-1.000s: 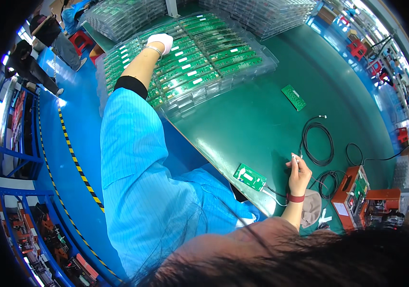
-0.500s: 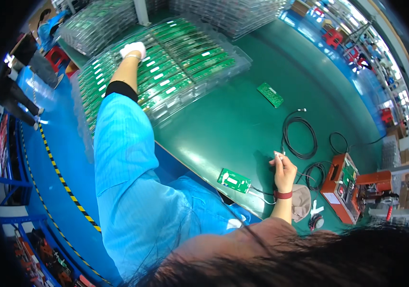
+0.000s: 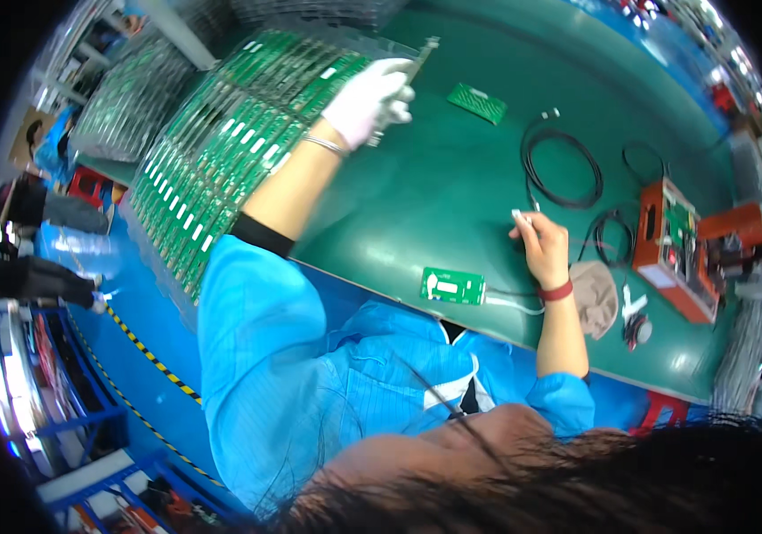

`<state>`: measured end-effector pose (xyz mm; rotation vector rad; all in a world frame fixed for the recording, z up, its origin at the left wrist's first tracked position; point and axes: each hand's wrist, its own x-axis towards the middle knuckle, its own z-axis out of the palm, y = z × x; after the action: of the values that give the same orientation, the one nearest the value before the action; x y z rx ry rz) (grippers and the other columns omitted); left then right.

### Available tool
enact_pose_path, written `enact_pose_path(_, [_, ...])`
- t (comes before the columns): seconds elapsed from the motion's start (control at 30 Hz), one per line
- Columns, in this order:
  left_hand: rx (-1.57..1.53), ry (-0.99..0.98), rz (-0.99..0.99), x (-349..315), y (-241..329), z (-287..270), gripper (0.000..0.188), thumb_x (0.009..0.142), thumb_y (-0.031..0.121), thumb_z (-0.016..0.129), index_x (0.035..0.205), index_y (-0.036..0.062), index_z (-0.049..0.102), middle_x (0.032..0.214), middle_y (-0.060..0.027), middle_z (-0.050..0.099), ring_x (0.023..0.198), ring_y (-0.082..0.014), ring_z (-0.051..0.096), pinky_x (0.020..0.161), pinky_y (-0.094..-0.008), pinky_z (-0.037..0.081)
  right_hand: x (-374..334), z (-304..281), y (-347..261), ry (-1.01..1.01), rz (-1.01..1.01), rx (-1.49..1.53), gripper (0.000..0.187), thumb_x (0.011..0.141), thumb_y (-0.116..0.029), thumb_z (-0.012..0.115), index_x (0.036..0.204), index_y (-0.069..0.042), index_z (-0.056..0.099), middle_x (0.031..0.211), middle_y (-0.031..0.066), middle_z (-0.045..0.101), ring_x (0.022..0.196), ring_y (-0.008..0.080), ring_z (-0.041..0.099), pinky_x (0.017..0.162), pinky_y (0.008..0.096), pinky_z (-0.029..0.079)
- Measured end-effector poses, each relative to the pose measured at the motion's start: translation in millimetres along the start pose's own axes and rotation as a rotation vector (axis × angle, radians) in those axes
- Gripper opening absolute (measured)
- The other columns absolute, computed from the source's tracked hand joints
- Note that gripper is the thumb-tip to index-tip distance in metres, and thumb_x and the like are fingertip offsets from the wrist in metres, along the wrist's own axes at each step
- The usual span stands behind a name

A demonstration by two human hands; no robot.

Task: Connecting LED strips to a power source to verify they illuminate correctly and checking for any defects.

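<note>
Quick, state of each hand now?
Left hand: closed, holding a thin board, blurred.
Right hand: closed, pinching a small whitish tip, too small to identify.

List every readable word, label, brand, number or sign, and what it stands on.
None can be read.
White rectangular labels on the green circuit boards in the clear plastic tray: too small.
White markings on the lower loose green rectangular circuit board: too small.

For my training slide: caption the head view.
Gloved left hand holds a thin board; right hand near a coiled cable.
</note>
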<state>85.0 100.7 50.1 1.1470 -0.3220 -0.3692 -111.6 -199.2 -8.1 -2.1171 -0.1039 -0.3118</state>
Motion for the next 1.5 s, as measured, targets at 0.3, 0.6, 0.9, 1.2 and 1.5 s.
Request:
enact_pose_path(0.3, [-0.557,-0.19,-0.28,10.7,-120.6,131.1,0.048,0.096,0.015,0.053,0.141,0.006,0.04,0.097,-0.0098,0.058,0.065,-0.012,0.052,0.066,-0.0291,0.052,-0.6,2.8,0.4,-0.009,0.023,0.105,0.013,0.092,-0.009,0.06,0.092,0.001,0.068,0.065,0.0016,0.059,0.054,0.0105,0.046,0.053,0.023,0.037])
enact_pose_path(0.6, [-0.388,-0.135,-0.134,2.4,-130.0,151.9,0.052,0.095,0.012,0.052,0.143,-0.0019,0.036,0.097,-0.0133,0.061,0.062,-0.0099,0.052,0.061,-0.0233,0.05,-0.3,2.3,2.7,-0.125,0.125,0.154,0.015,0.092,-0.011,0.058,0.09,0.0,0.068,0.066,0.0009,0.058,0.056,0.0106,0.043,0.054,0.0242,0.036])
enact_pose_path(0.9, [-0.204,-0.208,-0.153,-6.0,-129.6,156.6,0.051,0.093,0.007,0.05,0.142,-0.0038,0.038,0.099,-0.0156,0.063,0.061,-0.0107,0.053,0.058,-0.0214,0.047,0.3,1.0,3.4,-0.226,0.183,0.104,0.015,0.091,-0.011,0.059,0.087,0.0,0.068,0.065,0.0008,0.058,0.056,0.0112,0.042,0.054,0.0251,0.036])
enact_pose_path(1.2, [-0.096,-0.189,-0.093,-11.6,-127.3,159.1,0.05,0.093,0.007,0.051,0.141,-0.0027,0.041,0.096,-0.0138,0.064,0.062,-0.01,0.051,0.057,-0.0194,0.043,0.6,9.5,5.1,-0.172,0.09,0.112,0.015,0.09,-0.011,0.059,0.084,0.0,0.066,0.064,0.0011,0.057,0.055,0.0119,0.042,0.053,0.0254,0.036])
enact_pose_path(1.5, [-0.036,-0.12,-0.09,-16.9,-125.8,163.3,0.05,0.092,0.008,0.052,0.141,-0.0024,0.043,0.096,-0.0121,0.065,0.062,-0.0093,0.049,0.057,-0.0192,0.042,0.1,9.6,2.7,-0.211,0.205,0.175,0.017,0.092,-0.013,0.06,0.084,0.0,0.068,0.061,0.0013,0.056,0.055,0.0099,0.043,0.054,0.0236,0.038])
